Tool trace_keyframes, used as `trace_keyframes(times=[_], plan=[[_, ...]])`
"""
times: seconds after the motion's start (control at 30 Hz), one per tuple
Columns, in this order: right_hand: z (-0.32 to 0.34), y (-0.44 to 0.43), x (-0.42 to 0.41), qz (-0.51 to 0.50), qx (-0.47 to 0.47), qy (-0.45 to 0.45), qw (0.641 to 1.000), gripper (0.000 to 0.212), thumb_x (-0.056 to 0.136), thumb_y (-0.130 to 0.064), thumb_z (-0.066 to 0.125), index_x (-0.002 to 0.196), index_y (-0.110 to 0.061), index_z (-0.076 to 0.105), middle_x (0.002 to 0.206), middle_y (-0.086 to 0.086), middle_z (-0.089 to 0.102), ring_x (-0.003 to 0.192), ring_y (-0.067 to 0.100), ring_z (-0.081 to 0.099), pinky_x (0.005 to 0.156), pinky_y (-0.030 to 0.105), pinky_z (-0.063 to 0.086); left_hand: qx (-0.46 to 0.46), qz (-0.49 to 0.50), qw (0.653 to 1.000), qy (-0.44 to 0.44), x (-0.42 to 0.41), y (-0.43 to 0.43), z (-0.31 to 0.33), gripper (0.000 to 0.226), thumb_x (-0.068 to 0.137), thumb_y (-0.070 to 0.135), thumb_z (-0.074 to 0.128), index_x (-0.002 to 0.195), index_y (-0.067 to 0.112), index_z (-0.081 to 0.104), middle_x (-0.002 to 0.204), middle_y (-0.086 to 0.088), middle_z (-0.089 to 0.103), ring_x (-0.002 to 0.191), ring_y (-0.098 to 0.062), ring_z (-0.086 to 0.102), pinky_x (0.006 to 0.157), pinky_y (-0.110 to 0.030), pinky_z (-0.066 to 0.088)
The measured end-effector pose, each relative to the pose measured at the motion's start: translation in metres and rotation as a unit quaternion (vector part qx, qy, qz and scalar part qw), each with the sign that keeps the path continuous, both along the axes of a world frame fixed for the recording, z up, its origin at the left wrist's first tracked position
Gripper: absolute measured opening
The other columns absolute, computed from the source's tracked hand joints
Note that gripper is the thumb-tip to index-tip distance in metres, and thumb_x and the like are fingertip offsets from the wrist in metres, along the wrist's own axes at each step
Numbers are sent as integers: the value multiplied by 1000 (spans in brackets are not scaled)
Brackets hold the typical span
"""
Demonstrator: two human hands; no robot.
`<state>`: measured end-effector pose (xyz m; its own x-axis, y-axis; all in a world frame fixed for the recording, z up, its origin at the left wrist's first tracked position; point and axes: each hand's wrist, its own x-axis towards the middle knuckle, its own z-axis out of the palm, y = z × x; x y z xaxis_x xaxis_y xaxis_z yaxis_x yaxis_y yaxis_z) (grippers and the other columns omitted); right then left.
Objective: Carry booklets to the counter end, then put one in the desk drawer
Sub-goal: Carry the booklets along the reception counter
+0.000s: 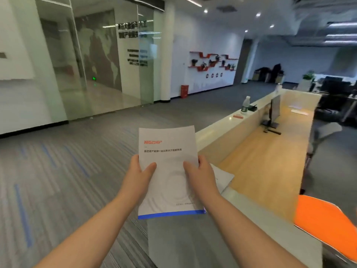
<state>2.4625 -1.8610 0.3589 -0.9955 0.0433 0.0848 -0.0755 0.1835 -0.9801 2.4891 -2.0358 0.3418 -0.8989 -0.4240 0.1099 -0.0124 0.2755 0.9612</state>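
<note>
I hold white booklets (167, 175) with red lettering and a blue bottom stripe upright in front of me, above the grey carpet. My left hand (139, 172) grips their left edge, thumb on the cover. My right hand (199, 174) grips the right edge the same way. The long white counter (228, 122) runs away from me on the right, with a wooden desk (270, 157) behind it. More white paper (224, 176) lies on the counter just right of my right hand. No drawer is visible.
On the counter farther off stand a plastic bottle (245, 104), a small black item (252, 107) and a red card (238, 116). A monitor (274, 113) sits on the desk. An orange chair (326, 223) is at the right. Glass walls line the left.
</note>
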Motion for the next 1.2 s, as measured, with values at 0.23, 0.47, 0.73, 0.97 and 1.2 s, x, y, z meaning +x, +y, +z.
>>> trace_keyframes(times=[0.23, 0.47, 0.73, 0.97, 1.2], plan=[[5, 67, -32, -135, -6, 22, 991, 7, 92, -16, 57, 95, -22, 58, 87, -8, 64, 72, 5, 60, 47, 9, 41, -4, -134, 991, 0, -86, 65, 1, 27, 97, 25, 62, 120, 20, 50, 113, 5, 65, 100, -17, 64, 73, -29, 49], [-14, 104, -85, -207, -13, 3, 978, 5, 90, -21, 59, 88, -24, 55, 90, -5, 64, 79, 15, 63, 61, 27, 45, -37, -208, 977, -19, -159, 102, -2, 43, 96, 29, 64, 132, 18, 43, 112, 7, 60, 101, -18, 63, 74, -32, 48], [-33, 101, -124, -251, -9, -32, 967, 10, 93, -18, 56, 103, -20, 52, 95, -4, 66, 85, 18, 66, 71, 34, 52, -37, -269, 962, -42, -210, 98, -16, 43, 96, 34, 64, 131, 37, 39, 121, 6, 67, 100, -15, 70, 76, -35, 58], [-39, 79, -122, -291, 6, -73, 954, 24, 96, -11, 46, 117, -21, 39, 102, -2, 63, 89, 17, 66, 70, 34, 55, -39, -346, 936, -46, -239, 86, -22, 41, 102, 26, 52, 141, 29, 46, 119, 5, 69, 100, -16, 70, 77, -34, 54], [-44, 38, -123, -352, 128, -102, 922, 33, 94, -12, 52, 127, -13, 51, 119, 11, 65, 99, 29, 66, 70, 33, 49, -29, -409, 910, -67, -253, 49, -38, 39, 100, 21, 52, 139, 25, 49, 116, 6, 68, 102, -19, 68, 74, -31, 53]])
